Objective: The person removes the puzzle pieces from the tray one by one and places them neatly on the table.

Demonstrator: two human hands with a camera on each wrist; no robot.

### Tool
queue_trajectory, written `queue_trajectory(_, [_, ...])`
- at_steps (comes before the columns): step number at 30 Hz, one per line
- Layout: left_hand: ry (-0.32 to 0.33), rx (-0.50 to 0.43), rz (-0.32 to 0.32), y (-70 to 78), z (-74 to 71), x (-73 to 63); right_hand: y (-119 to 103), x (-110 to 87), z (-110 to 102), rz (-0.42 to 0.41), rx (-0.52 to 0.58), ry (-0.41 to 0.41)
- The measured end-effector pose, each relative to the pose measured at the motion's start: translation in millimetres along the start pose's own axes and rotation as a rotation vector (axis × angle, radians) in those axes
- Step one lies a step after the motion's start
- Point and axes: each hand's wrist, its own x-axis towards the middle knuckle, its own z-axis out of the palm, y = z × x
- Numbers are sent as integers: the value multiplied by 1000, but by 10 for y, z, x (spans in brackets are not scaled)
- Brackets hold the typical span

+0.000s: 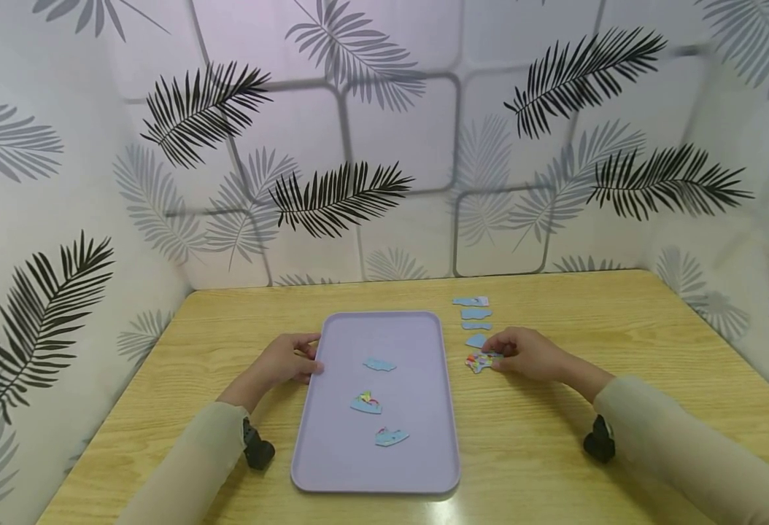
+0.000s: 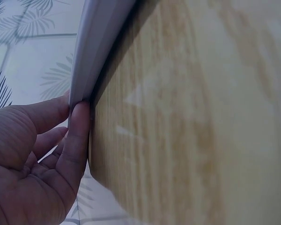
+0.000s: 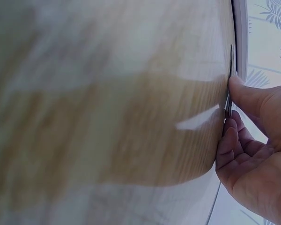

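The left hand (image 1: 290, 359) grips the left rim of a pale purple tray (image 1: 411, 335), where three mostly blue pieces (image 1: 366, 404) lie apart, unjoined. Just right of it, four blue pieces (image 1: 476, 314) line up far to near — and at the near end the right hand (image 1: 529, 354) pinches an irregular, multicoloured piece (image 1: 477, 362). Work looks partway: five pieces lined up, three scattered.

an indoor nook — leaf-print walls (image 1: 397, 138) on three sides, wood-grain table (image 1: 522, 459)
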Motion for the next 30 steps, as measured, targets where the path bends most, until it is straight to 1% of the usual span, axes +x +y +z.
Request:
queue_trajectory(7, [2, -5, -14, -18, 18, 4, -6, -21, 5, -5, -15, 2])
queue_trajectory(12, [4, -1, -7, -27, 22, 14, -1, -15, -3, -13, -6, -2])
queue_trajectory(18, [-1, 11, -10, -18, 0, 32, 15, 8, -7, -5, -19, -1])
queue_trajectory(30, [1, 13, -28, -19, 8, 38, -9, 6, -15, 28, 3, -14])
